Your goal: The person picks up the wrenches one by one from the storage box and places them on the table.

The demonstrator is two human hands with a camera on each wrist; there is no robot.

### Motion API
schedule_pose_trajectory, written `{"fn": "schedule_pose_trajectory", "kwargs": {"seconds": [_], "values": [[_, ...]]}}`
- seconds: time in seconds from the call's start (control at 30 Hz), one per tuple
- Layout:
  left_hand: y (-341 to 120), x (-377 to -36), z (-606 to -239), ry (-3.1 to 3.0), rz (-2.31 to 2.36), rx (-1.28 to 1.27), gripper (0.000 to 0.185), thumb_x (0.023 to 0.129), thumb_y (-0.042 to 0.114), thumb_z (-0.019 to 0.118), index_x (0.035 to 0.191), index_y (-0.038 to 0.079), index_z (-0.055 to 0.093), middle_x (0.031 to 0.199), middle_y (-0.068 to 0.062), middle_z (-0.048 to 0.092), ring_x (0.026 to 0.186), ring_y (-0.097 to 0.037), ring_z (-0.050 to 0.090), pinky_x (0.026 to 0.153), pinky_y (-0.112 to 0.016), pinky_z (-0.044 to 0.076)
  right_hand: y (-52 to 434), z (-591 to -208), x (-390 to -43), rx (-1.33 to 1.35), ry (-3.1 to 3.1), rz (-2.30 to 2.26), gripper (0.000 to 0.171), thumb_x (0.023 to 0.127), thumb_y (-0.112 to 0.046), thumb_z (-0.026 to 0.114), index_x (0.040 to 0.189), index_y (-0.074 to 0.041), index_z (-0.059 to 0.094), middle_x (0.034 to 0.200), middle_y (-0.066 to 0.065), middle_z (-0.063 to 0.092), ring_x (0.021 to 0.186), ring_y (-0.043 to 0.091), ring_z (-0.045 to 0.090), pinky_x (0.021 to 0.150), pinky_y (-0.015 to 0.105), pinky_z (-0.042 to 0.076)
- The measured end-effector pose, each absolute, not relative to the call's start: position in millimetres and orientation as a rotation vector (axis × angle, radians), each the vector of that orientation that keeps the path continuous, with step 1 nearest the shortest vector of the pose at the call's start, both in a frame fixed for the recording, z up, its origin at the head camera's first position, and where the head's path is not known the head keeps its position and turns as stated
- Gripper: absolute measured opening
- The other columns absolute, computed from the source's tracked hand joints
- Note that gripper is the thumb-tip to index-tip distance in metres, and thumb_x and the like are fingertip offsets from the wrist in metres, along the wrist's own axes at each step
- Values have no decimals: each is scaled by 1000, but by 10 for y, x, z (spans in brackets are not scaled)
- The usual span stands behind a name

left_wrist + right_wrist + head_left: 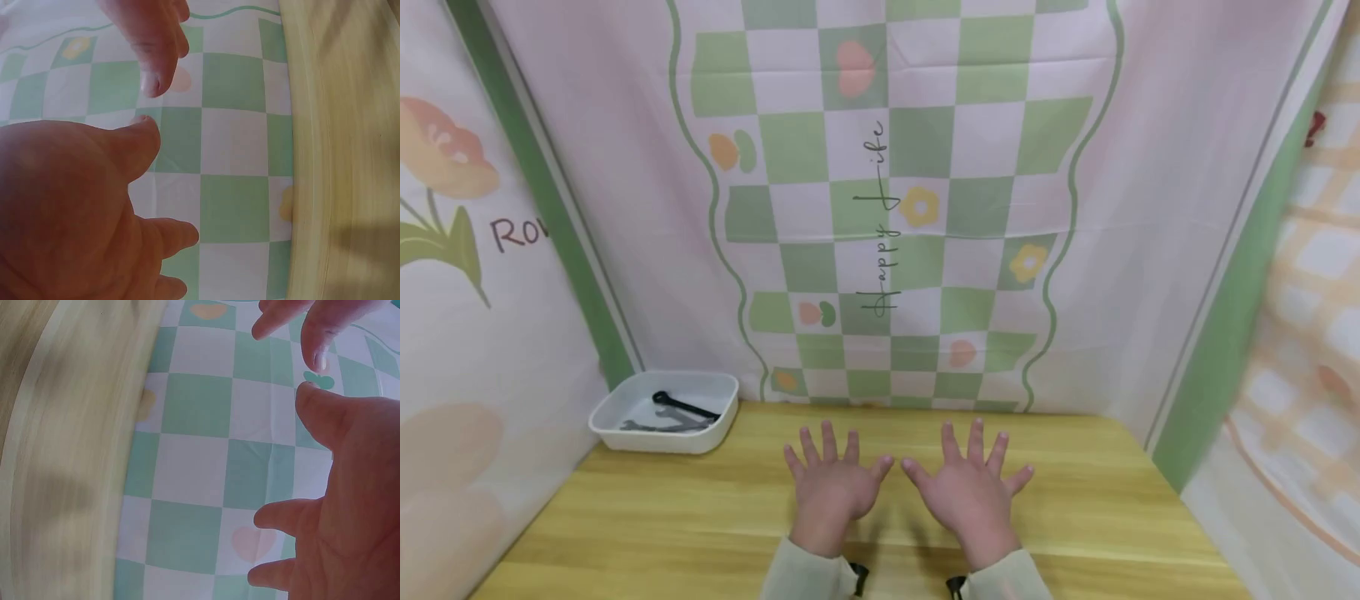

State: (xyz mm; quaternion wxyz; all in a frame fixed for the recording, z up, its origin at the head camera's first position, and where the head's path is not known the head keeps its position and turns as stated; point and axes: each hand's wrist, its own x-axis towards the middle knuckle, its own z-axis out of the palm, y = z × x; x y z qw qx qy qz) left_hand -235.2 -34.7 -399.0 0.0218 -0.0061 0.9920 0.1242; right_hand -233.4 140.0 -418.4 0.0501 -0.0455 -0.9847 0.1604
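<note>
Both hands are held out over the wooden table (pixel 700 517), palms down with fingers spread. The left hand (pixel 833 496) holds nothing, and its thumb points toward the other thumb. Beside it the right hand (pixel 973 500) is likewise spread and holds nothing. A small gap separates the two thumb tips in the head view. In the left wrist view the left hand (pixel 69 206) fills the lower left. From the right wrist camera, the right hand (pixel 356 500) shows at the right side, with fingers apart.
A white plastic tray (pixel 662 443) stands at the table's back left corner. In it lie a black wrench (pixel 685 406) and grey wrenches (pixel 673 421). A green and white checkered curtain (pixel 917 142) hangs behind the table, with printed cloth (pixel 460 350) at the sides.
</note>
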Motion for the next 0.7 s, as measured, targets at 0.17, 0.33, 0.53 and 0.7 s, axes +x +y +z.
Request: {"fn": "schedule_pose_trajectory", "kwargs": {"seconds": [0.17,0.33,0.53,0.7], "values": [[-379,-2368,-3985,3076,422,1,83,94,74,30,154,17,41,161,-22,17,144,-52,1,108,-71,-8,1410,-4173,-2311,-141,-3003,488,112,78,-92,19,158,-15,28,160,26,0,139,58,-13,87,79,-25],[-482,-2443,-4014,3112,482,-11,84,94,74,30,155,16,38,161,-24,16,143,-53,0,107,-72,-6,1421,-4173,-2307,-145,-3002,492,112,77,-92,20,159,-16,27,161,26,1,138,58,-14,86,77,-27],[-762,-2550,-4019,3154,530,-12,87,95,74,27,157,14,31,161,-26,11,143,-54,-2,106,-74,-5,1436,-4174,-2316,-143,-2987,499,112,77,-93,19,158,-16,28,161,26,1,139,58,-13,86,76,-28],[-1158,-2632,-4006,3169,623,-57,87,97,72,26,159,12,24,160,-29,4,141,-57,-5,104,-75,-9,1435,-4182,-2309,-140,-3013,512,112,77,-92,18,159,-16,26,161,25,-1,139,57,-15,85,75,-29]]}}
